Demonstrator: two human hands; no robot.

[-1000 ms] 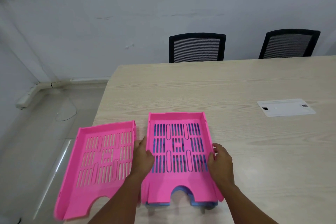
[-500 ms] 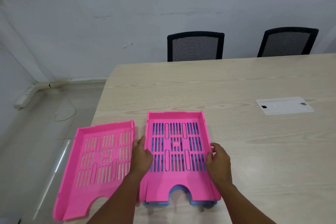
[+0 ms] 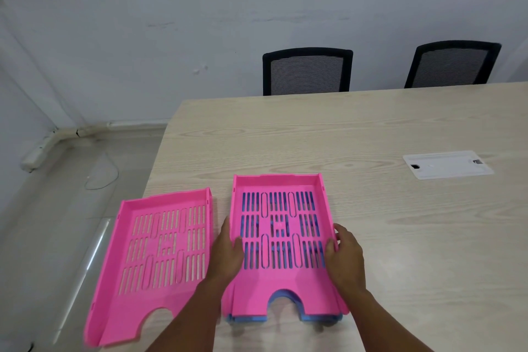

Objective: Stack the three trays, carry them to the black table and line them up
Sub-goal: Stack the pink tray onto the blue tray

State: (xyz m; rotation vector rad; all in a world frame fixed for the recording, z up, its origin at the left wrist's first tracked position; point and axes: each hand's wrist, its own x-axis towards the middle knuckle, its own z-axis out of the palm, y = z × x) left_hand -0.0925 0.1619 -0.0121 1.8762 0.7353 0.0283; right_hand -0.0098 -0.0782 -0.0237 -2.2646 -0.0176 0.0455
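Note:
A pink slotted tray [image 3: 281, 291] sits nested on top of a blue tray [image 3: 285, 293], whose edge shows only at the front cut-out and through the slots. My left hand [image 3: 228, 254] grips the pink tray's left wall, thumb inside. On the right wall, my right hand [image 3: 344, 254] holds the same tray. A second pink tray [image 3: 160, 260] lies to the left, overhanging the corner of the light wooden table [image 3: 371, 128]. No black table is in view.
Two black mesh chairs [image 3: 307, 70] [image 3: 453, 64] stand behind the table against the white wall. A white cable-hatch plate [image 3: 447, 164] is set in the tabletop at right. Tiled floor and a wall cable duct [image 3: 57, 137] lie to the left.
Both hands stay on the sides of the stacked pink tray; only the camera view has shifted slightly. The trays have not visibly moved.

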